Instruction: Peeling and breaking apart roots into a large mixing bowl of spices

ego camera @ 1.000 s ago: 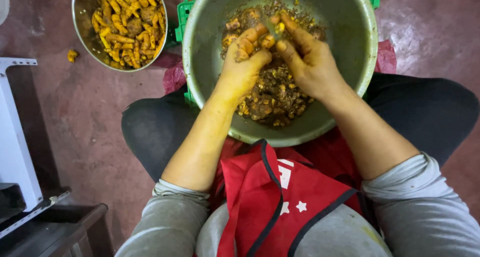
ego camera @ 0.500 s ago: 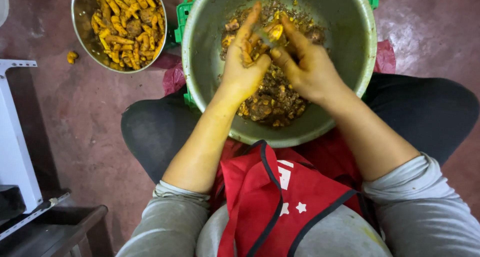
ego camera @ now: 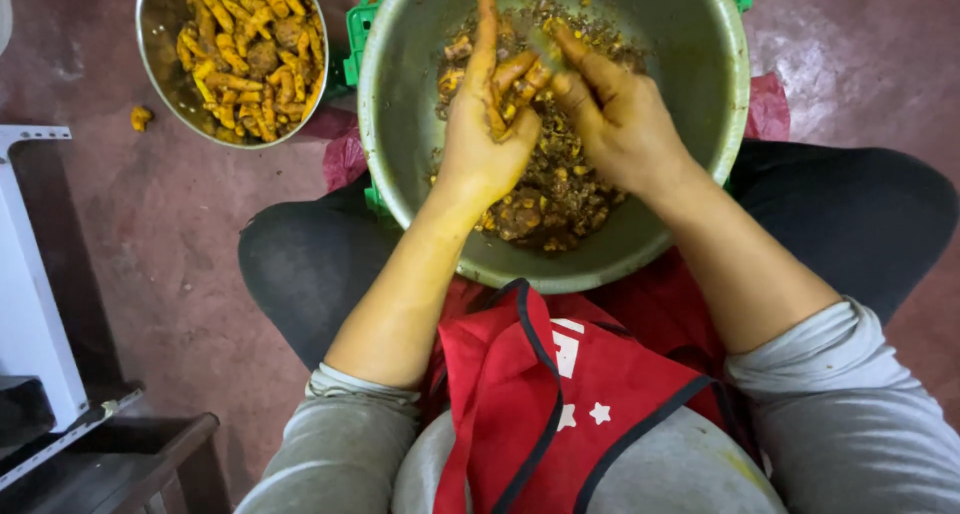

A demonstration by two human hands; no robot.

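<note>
The left hand [ego camera: 487, 124] curls its fingers around a yellow root piece [ego camera: 497, 114], long axis running toward the big bowl's [ego camera: 400, 94] far rim. The right hand [ego camera: 615, 114] pinches its upper end, above the peel heap [ego camera: 555, 189].

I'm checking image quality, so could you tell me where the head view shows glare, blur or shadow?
Head view: glare on the floor at upper right and on the large bowl rim; the left hand and right hand are slightly blurred at the fingers; the lower left corner lies in deep shadow.
</note>
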